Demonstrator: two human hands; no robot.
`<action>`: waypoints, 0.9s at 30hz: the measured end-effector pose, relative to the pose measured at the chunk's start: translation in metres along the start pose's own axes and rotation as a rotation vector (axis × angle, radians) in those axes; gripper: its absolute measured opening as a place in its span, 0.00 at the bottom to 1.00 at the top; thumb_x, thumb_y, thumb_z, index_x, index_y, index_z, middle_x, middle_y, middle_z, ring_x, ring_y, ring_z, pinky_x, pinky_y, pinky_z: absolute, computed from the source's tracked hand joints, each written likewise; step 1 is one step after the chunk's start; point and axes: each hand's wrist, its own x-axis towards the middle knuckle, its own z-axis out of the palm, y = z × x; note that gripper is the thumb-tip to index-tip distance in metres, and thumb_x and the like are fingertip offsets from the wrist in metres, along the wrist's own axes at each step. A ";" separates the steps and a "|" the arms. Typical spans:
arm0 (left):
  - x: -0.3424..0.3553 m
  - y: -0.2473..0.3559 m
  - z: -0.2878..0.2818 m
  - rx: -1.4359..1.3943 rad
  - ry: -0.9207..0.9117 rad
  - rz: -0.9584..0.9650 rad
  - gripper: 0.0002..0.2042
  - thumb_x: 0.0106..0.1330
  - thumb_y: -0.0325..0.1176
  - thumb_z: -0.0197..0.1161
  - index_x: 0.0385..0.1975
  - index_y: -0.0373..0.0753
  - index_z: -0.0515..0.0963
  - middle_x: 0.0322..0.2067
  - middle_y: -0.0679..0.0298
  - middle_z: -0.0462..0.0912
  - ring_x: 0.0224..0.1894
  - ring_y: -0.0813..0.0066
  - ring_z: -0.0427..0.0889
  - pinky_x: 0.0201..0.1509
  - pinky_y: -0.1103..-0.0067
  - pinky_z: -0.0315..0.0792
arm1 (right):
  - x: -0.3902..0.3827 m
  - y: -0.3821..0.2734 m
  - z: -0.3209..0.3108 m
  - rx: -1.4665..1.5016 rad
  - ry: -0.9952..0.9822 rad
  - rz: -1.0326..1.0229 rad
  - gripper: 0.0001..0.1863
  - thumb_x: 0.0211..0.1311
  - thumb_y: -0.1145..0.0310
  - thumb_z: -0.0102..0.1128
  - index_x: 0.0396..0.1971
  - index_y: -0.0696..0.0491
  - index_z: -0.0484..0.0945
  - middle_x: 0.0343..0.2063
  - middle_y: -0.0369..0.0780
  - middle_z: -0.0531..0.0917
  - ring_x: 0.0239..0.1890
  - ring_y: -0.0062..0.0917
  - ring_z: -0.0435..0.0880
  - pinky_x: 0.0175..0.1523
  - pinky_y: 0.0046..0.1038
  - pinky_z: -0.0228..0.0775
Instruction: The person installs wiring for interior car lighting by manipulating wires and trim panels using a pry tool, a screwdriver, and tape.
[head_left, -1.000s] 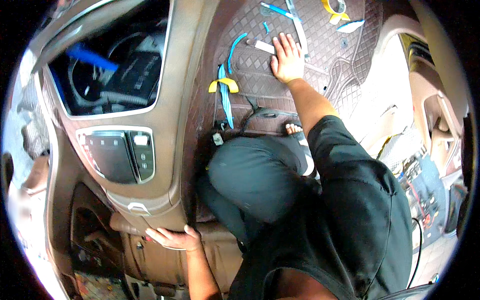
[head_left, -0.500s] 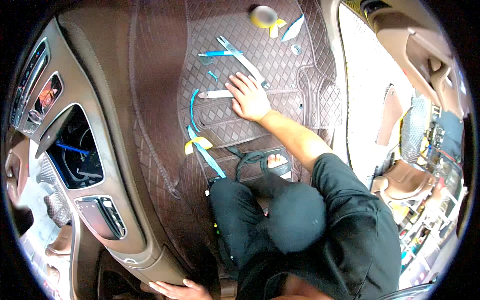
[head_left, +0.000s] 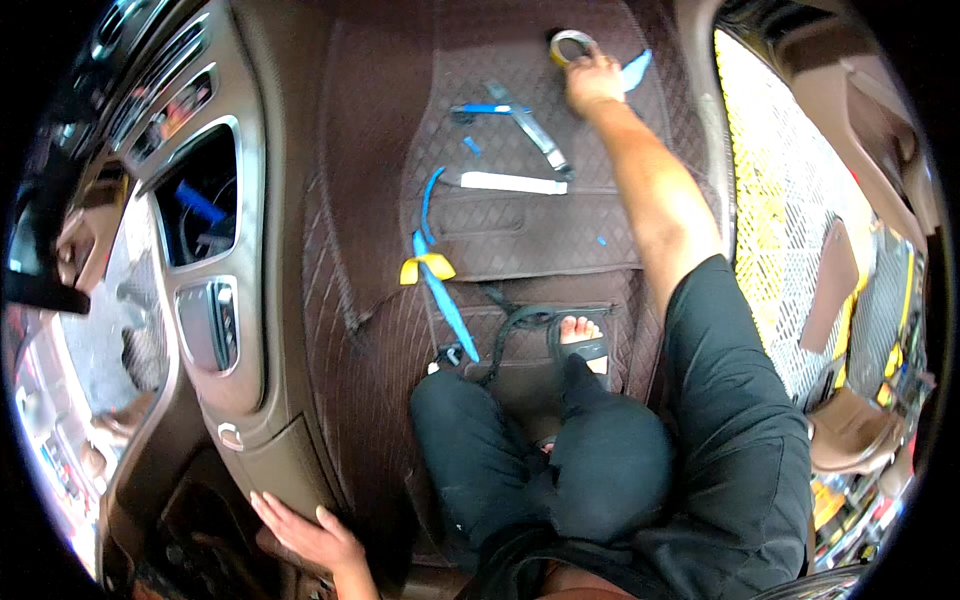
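At the far right of the quilted brown floor mat, my right hand reaches out and its fingers close on the edge of a roll of yellow tape. Against its wrist side lies a light blue scrap. My left hand rests open on the brown centre console, fingers stretched out. Between the two lie a bent metal pry bar, a blue-handled tool and a flat pale strip. Blue strips and a yellow tape piece are nearer my knees.
The console's compartment on the left stands open with a blue item inside. My sandalled foot is on the mat, beside a dark strap. On the right, past the door sill, a brown seat and shelves show.
My right hand has left the flat strip and moved away and right onto the tape roll. The view has shifted; my left hand stays on the console.
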 end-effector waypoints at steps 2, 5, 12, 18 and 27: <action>0.007 0.004 0.004 -0.053 0.022 0.010 0.36 0.75 0.55 0.42 0.70 0.28 0.56 0.71 0.42 0.56 0.72 0.43 0.56 0.73 0.57 0.52 | -0.005 0.012 0.004 0.079 0.200 -0.016 0.15 0.66 0.63 0.50 0.46 0.48 0.82 0.51 0.38 0.83 0.59 0.32 0.77 0.68 0.45 0.57; 0.003 0.006 -0.003 -0.045 0.018 -0.022 0.34 0.75 0.52 0.44 0.70 0.30 0.57 0.71 0.44 0.56 0.73 0.45 0.57 0.73 0.58 0.52 | -0.075 -0.045 -0.034 0.799 0.449 -0.060 0.14 0.57 0.65 0.64 0.41 0.53 0.77 0.39 0.43 0.83 0.48 0.38 0.83 0.54 0.42 0.71; -0.015 0.010 -0.002 -0.080 0.256 0.085 0.27 0.72 0.37 0.55 0.66 0.30 0.63 0.69 0.41 0.60 0.71 0.42 0.59 0.72 0.57 0.56 | -0.311 -0.115 -0.114 1.604 -0.207 -0.361 0.19 0.58 0.67 0.65 0.50 0.52 0.73 0.41 0.44 0.82 0.45 0.31 0.83 0.50 0.34 0.76; -0.019 0.132 -0.007 -1.296 -0.372 0.138 0.25 0.74 0.37 0.53 0.67 0.32 0.61 0.60 0.43 0.70 0.57 0.52 0.78 0.60 0.61 0.73 | -0.372 -0.098 -0.165 1.936 -0.976 -0.834 0.17 0.68 0.63 0.62 0.50 0.55 0.72 0.43 0.35 0.81 0.46 0.17 0.77 0.53 0.26 0.71; -0.038 0.192 0.067 -2.135 -0.779 -0.280 0.23 0.72 0.26 0.58 0.65 0.29 0.63 0.46 0.54 0.82 0.50 0.65 0.83 0.58 0.71 0.77 | -0.376 -0.085 -0.141 1.846 -0.711 -0.732 0.16 0.66 0.65 0.61 0.49 0.56 0.74 0.47 0.40 0.80 0.50 0.23 0.78 0.58 0.29 0.70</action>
